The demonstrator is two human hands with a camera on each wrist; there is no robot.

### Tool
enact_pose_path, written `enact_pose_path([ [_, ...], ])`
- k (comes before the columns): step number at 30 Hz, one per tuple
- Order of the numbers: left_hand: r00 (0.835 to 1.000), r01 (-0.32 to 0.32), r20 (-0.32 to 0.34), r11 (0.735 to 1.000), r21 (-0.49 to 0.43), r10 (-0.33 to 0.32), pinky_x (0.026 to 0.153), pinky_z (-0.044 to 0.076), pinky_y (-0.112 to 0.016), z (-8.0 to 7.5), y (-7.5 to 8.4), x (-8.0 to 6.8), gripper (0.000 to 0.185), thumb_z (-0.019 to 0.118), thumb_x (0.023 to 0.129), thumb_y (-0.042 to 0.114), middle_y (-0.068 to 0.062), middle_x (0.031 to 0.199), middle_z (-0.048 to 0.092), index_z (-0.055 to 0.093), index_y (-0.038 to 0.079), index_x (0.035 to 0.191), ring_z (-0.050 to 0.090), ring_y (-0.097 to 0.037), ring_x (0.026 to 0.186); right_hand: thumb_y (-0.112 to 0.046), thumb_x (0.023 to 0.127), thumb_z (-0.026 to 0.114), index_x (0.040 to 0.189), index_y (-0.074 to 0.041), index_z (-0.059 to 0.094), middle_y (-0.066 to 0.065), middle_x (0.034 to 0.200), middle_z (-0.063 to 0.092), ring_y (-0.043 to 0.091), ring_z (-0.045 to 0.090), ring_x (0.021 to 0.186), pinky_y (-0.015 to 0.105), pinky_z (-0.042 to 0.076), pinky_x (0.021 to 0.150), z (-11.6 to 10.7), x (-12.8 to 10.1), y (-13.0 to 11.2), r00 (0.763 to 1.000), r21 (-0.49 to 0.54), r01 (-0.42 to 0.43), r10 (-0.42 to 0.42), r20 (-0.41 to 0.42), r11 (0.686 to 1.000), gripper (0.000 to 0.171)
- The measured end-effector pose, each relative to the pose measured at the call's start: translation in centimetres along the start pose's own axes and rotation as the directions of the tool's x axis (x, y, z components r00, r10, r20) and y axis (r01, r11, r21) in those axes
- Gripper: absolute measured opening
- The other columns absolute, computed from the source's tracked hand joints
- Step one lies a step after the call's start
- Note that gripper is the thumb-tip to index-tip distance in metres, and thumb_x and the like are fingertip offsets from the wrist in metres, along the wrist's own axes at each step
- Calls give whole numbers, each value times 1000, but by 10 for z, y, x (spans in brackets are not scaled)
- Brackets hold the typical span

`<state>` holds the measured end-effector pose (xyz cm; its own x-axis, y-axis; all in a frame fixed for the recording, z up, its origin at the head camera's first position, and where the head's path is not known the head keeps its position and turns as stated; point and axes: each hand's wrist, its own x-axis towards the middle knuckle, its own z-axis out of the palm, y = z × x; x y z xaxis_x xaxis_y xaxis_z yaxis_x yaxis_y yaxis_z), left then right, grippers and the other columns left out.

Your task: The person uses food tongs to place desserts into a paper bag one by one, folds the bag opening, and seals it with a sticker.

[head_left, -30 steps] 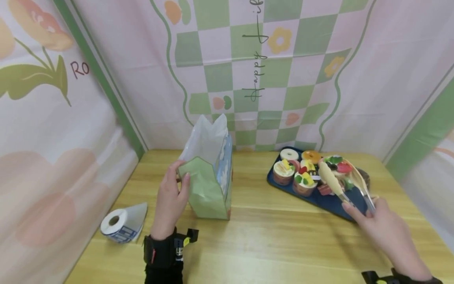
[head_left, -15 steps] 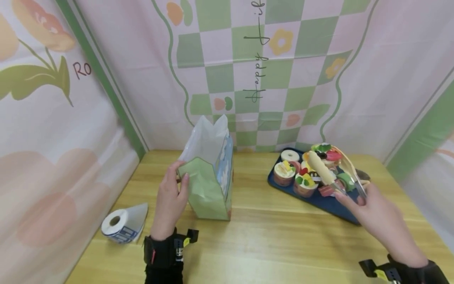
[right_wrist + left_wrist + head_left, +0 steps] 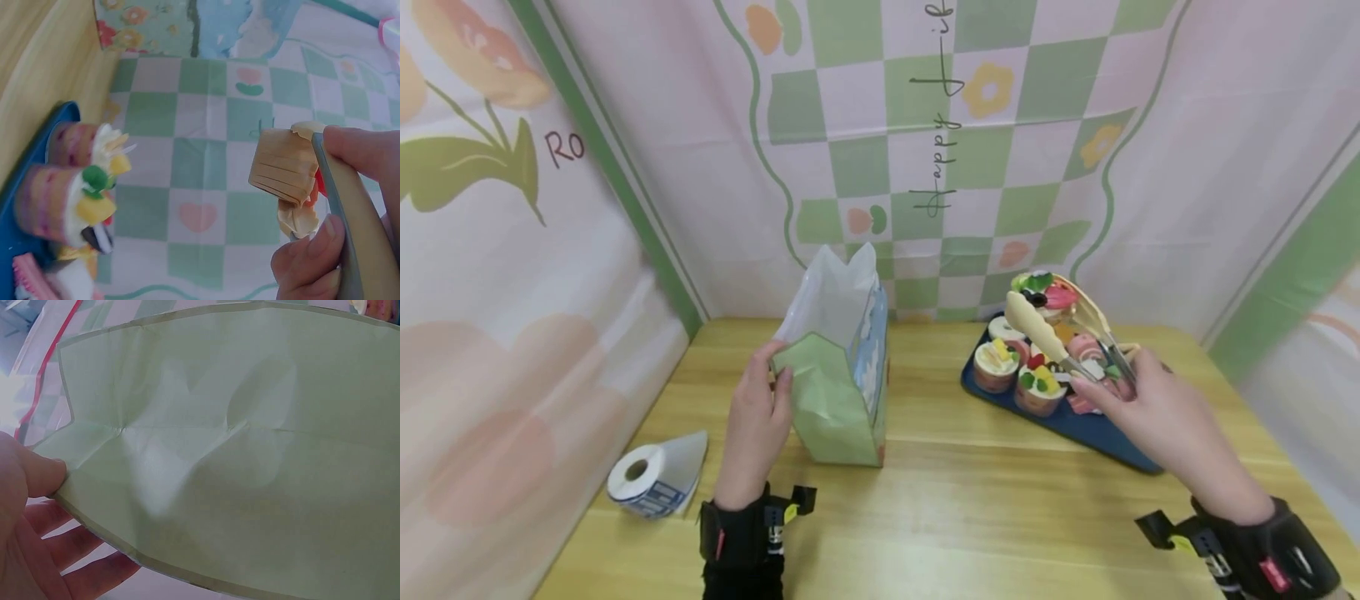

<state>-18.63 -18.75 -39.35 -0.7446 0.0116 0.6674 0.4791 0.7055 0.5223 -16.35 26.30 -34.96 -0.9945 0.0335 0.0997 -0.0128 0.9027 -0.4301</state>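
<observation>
Up come the tongs [image 3: 1060,333]: a moment ago they were low over the tray [image 3: 1120,446], now they're lifted clear of it and swung toward the bag [image 3: 838,392], with a fruit-topped cake [image 3: 1042,293] clamped between the tips. The right hand [image 3: 1138,408] has its fingers squeezed round the tong arms, a firm grip; the wrist view shows the cake's pleated paper cup [image 3: 284,165] right at the fingertips. The left hand [image 3: 756,425] hasn't budged, thumb and fingers pinching the green side panel of the bag, which stands open-mouthed on the worktop [image 3: 970,508], left of the tray. The other cakes [image 3: 1022,379] sit on the tray's near end. A tape roll [image 3: 640,483] lies well left of the bag.

This looks like the carry: cake picked, not yet bagged. The next move would call for steady pressure on the tongs, a lift over the bag's rim, then a lowering inside before easing off, with the left hand keeping the mouth wide.
</observation>
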Motion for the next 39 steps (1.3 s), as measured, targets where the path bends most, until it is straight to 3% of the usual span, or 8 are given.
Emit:
enact_pose_path([
  [5, 1000, -4, 0, 1000, -5, 4, 76, 59, -41, 0, 0, -1, 35, 50, 101, 12, -22, 127, 58, 44, 8, 135, 64, -36, 106, -63, 89, 56, 116, 9, 46, 14, 86, 68, 29, 64, 75, 32, 41, 55, -4, 3, -13, 998, -2, 55, -55, -16, 998, 78],
  [12, 1000, -6, 0, 1000, -4, 6, 75, 59, -42, 0, 0, 0, 36, 51, 100, 10, -23, 129, 58, 44, 7, 136, 64, -36, 105, -66, 89, 54, 96, -6, 45, 2, 76, 66, 18, 60, 67, 30, 37, 57, -7, 5, -31, 996, -13, 87, -87, 3, 996, 60],
  [19, 1000, -11, 1, 1000, -7, 11, 76, 59, -43, -1, 0, 0, 37, 52, 99, 8, -23, 130, 57, 44, 7, 135, 64, -37, 106, -67, 89, 52, 97, -9, 43, -1, 69, 63, 12, 57, 59, 30, 36, 48, -9, 6, -47, 993, -2, 118, -118, 13, 993, 60],
  [26, 1000, 14, 11, 1000, -15, -14, 78, 59, -43, -1, 0, -1, 38, 52, 99, 7, -23, 131, 56, 43, 8, 136, 63, -37, 109, -72, 87, 51, 94, -6, 40, 2, 66, 63, 15, 57, 56, 29, 37, 49, -14, 9, -56, 994, -10, 99, -98, 45, 995, 66],
  [39, 1000, 14, 15, 1000, -7, -14, 77, 59, -43, -1, 2, -1, 38, 52, 100, 7, -23, 131, 56, 42, 8, 136, 64, -38, 105, -74, 85, 50, 104, -7, 39, 5, 61, 56, 19, 56, 45, 31, 41, 47, -19, 17, -82, 989, 27, 120, -122, 82, 992, 71],
])
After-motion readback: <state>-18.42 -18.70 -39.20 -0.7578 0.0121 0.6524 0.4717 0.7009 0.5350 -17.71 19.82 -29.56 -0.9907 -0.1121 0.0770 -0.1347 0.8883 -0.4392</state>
